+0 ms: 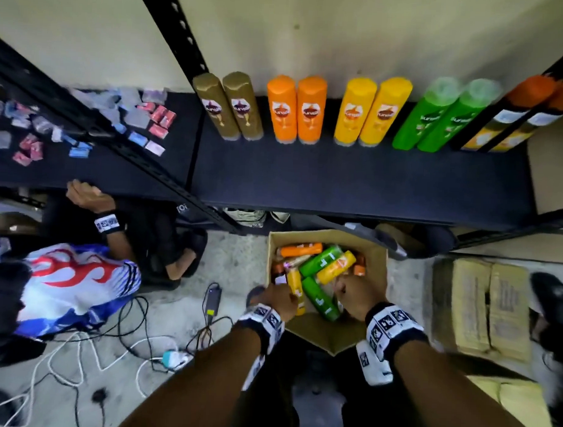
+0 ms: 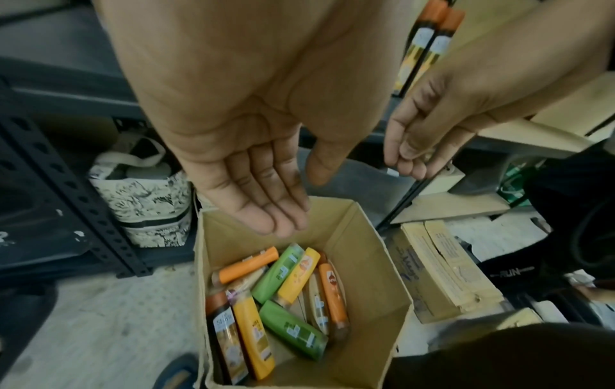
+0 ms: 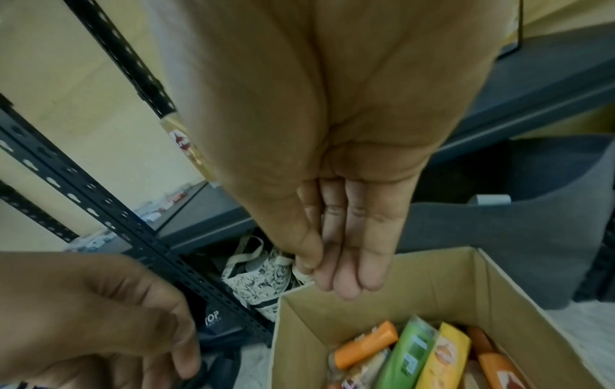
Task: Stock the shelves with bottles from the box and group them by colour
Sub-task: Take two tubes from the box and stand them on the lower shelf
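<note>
An open cardboard box (image 1: 379, 248) stands on the floor below the black shelf (image 1: 338, 183). In it lie several bottles, among them a green one (image 2: 292, 331), a yellow one (image 2: 253, 331) and an orange one (image 2: 246, 267). On the shelf stand pairs of gold (image 1: 229, 106), orange (image 1: 296, 108), yellow (image 1: 370, 111), green (image 1: 436, 119) and dark orange-capped bottles (image 1: 516, 113). My left hand (image 2: 266, 189) hovers over the box's near left side, fingers straight, holding nothing. My right hand (image 3: 346, 250) hangs over the box too, fingers straight and together, empty.
Another person in a white, red and blue shirt (image 1: 73, 279) crouches at the left, one hand (image 1: 86, 195) on the left shelf's edge, where small sachets (image 1: 85, 123) lie. Cables and an adapter (image 1: 213, 298) cross the floor. Taped cartons (image 1: 487, 310) sit right of the box.
</note>
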